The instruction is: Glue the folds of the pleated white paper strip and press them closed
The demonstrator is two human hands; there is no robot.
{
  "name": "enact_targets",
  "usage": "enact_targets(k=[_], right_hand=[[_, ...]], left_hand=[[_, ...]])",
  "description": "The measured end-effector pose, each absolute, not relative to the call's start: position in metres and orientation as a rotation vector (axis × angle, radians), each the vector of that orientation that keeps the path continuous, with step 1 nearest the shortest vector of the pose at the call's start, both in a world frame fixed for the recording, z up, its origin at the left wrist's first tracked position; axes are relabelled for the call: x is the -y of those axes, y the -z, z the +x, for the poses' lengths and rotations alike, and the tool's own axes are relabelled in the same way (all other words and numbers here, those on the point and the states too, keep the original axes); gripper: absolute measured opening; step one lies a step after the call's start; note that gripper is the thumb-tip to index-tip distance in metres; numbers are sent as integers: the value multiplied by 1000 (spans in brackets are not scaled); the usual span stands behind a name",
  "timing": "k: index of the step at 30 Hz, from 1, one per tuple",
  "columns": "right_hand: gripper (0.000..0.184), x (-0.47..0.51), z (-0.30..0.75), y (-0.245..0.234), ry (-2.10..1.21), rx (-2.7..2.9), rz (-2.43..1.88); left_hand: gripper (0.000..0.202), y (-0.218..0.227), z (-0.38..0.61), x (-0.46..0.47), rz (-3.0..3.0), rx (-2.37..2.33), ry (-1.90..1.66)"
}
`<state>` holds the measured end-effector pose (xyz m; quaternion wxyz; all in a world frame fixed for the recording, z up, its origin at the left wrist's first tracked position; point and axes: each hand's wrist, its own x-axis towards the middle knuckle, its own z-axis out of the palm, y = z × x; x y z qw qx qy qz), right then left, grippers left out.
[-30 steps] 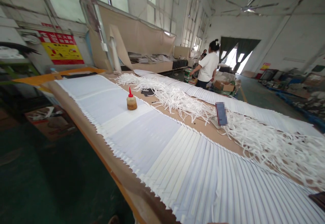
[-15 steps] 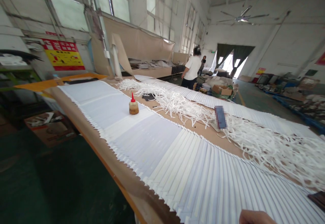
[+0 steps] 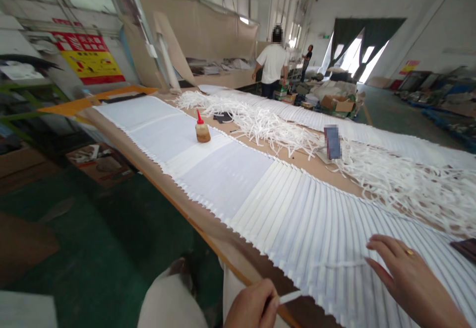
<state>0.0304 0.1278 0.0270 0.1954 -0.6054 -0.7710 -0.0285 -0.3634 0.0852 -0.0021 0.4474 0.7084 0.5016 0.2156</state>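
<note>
A long sheet of white pleated fabric [image 3: 297,209] lies along the near side of a brown table [image 3: 208,224]. My right hand [image 3: 405,273] rests flat on the pleats, fingers spread, a ring on one finger, its fingertips at a thin white strip [image 3: 338,264]. My left hand [image 3: 253,308] is at the table's near edge, fingers pinched on the end of a narrow white strip [image 3: 290,296].
A glue bottle with a red nozzle [image 3: 203,130] stands on the fabric farther along. Heaps of white strips [image 3: 372,169] cover the table's middle, by a blue upright object [image 3: 332,142]. A person in a white shirt [image 3: 272,62] stands at the far end. Green floor lies left.
The view has tipped down and both my hands have come into sight, the right one onto the pleats, the left one at the table edge. The person at the far end has moved left.
</note>
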Motion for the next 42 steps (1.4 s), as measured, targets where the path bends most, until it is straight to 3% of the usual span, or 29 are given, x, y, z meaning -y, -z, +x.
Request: enact_targets(k=[6, 11, 21, 25, 35, 42], right_hand=[[32, -105, -122, -62, -942, 2336, -1209], [28, -123, -132, -67, -1372, 2271, -1418], [20, -191, -127, -59, -1314, 2259, -1537], [16, -213, -136, -55, -1149, 2394, -1576], [15, -238, -143, -59, -928, 2556, -1619], [14, -241, -144, -58, -978, 2554, -1571]], left_hand=[[15, -30, -336, -77, 1766, -1160, -637], [25, -26, -345, -83, 1594, -1243, -693], [26, -15, -335, -107, 1176, -1328, -787], [27, -14, -346, -111, 1216, -1388, -786], [22, -16, -357, -104, 1756, -1530, -764], [39, -17, -353, -116, 2357, -1557, -421]])
